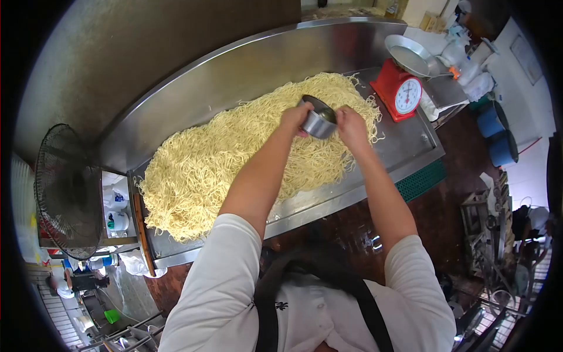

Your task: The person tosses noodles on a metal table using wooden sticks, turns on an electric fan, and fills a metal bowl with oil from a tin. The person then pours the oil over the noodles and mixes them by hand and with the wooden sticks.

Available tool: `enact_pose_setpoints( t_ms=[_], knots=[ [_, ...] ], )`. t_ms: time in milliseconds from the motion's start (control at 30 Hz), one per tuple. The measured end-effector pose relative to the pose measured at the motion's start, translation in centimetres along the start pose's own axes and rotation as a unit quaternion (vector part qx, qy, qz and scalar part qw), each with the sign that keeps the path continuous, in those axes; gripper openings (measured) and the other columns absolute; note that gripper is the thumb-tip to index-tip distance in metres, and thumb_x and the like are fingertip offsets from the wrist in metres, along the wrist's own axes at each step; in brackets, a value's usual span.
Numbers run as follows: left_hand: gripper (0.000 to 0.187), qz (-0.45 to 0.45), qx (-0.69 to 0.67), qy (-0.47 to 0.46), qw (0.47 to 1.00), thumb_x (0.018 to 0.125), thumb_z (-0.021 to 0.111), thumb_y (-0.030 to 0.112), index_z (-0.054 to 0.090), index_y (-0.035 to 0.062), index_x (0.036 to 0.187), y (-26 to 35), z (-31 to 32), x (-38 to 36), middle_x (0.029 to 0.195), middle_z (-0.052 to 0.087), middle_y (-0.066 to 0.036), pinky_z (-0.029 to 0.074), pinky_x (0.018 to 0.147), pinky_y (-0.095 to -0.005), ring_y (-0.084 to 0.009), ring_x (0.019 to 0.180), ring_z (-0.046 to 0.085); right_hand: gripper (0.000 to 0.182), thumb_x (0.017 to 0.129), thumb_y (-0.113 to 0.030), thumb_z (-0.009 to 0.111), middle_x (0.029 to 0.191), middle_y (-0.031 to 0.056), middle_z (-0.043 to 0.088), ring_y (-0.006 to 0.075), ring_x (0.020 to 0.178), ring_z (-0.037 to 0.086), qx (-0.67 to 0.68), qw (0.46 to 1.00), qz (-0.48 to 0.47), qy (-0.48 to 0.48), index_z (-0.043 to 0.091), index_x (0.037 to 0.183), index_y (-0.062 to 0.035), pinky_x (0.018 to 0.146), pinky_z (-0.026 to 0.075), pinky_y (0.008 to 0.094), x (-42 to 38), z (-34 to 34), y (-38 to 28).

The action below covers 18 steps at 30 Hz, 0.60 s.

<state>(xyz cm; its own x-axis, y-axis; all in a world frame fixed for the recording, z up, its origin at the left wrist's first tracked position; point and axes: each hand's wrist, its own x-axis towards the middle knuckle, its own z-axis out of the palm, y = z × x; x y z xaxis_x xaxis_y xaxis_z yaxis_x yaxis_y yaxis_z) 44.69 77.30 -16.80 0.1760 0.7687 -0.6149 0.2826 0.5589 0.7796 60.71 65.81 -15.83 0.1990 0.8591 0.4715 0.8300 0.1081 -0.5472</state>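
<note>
A long heap of pale yellow noodles (234, 146) is spread over a steel table (410, 141). Above its right part, my left hand (296, 119) is closed round the rim of a round metal bowl (319, 124), which is tilted. Inside the bowl is something dark and shiny that I cannot make out clearly. My right hand (352, 126) is at the bowl's right side with its fingers closed; what they grip is too small to tell.
A red dial scale (399, 91) with a metal pan (413, 56) stands at the table's right end. A wire-caged fan (67, 190) is at the left. Blue bins (501, 149) stand far right. A steel backsplash (234, 76) rises behind the noodles.
</note>
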Motion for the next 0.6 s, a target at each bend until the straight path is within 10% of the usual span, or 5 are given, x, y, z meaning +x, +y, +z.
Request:
enact_pose_setpoints(
  t_ms=[600],
  knots=[
    [0.059, -0.070, -0.050, 0.356, 0.931, 0.072, 0.075, 0.047, 0.069, -0.0069, 0.095, -26.8, -51.9, -28.6, 0.080, 0.067, -0.017, 0.060, 0.050, -0.0352, -0.0264, 0.057, 0.067, 0.018, 0.093, -0.015, 0.055, 0.086, 0.0211, 0.068, 0.0398, 0.081, 0.065, 0.355, 0.877, -0.134, -0.296, 0.066, 0.091, -0.0013, 0.074, 0.053, 0.0460, -14.2, 29.5, -44.5]
  ],
)
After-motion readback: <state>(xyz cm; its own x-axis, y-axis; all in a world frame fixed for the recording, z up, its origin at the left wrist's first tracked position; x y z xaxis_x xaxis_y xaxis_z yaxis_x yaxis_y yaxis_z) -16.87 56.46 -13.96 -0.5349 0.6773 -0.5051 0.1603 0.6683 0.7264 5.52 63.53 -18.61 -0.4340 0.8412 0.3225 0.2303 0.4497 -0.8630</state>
